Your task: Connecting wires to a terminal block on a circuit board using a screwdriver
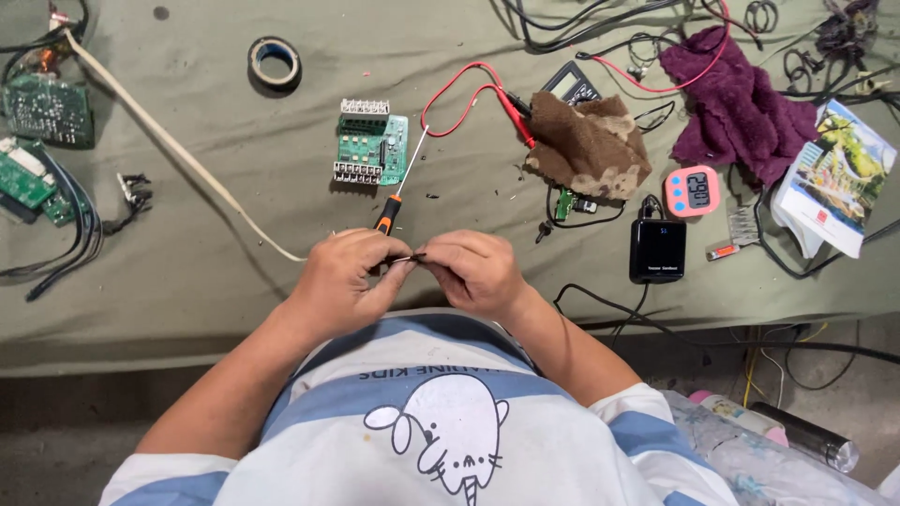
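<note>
Below the screwdriver (397, 192), left hand (345, 281) and right hand (473, 270) pinch a small dark part (412, 258).

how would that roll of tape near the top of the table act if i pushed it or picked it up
The roll of tape lies flat on the cloth-covered table, so a push would probably slide it, not roll it. Stood on edge, its round shape would likely roll. It looks thin with an open middle, so it is probably light and easy to hook with a finger.

Even, soft daylight; faint shadows; sharp focus; slight wide-angle bending at edges
</note>
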